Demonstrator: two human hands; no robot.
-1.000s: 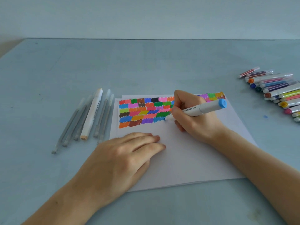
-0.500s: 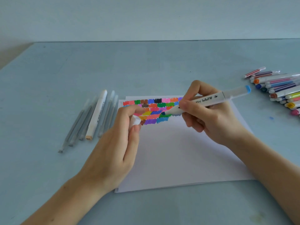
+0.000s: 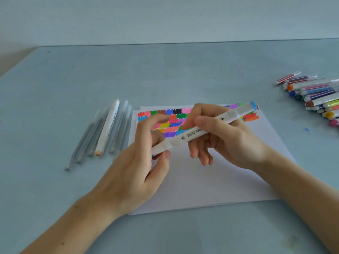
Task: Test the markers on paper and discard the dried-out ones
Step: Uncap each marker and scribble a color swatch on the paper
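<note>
Head view, from the left of the frame to the right: a small group of clear grey pens (image 3: 91, 138) lies on the tabletop (image 3: 55, 189) with one white marker (image 3: 107, 127) among them, just left of the paper (image 3: 211, 180). This may be a set-aside pile, though I cannot tell whether it holds dried-out or working pens.

The paper's upper part carries a dense block of colour swatches (image 3: 165, 120), several rows deep; its lower part is bare.

Over the sheet, the left hand (image 3: 139, 173) pinches the cap end of a white blue-capped marker (image 3: 201, 129), while the right hand (image 3: 223, 136) grips the barrel. The cap looks seated, so this marker seems tested and recapped, and next needs sorting.

At the upper right edge lies a heap of coloured markers (image 3: 315, 96), partly cut off.

Judging by the many swatches, most testing appears done; how many untested markers remain I cannot tell.
</note>
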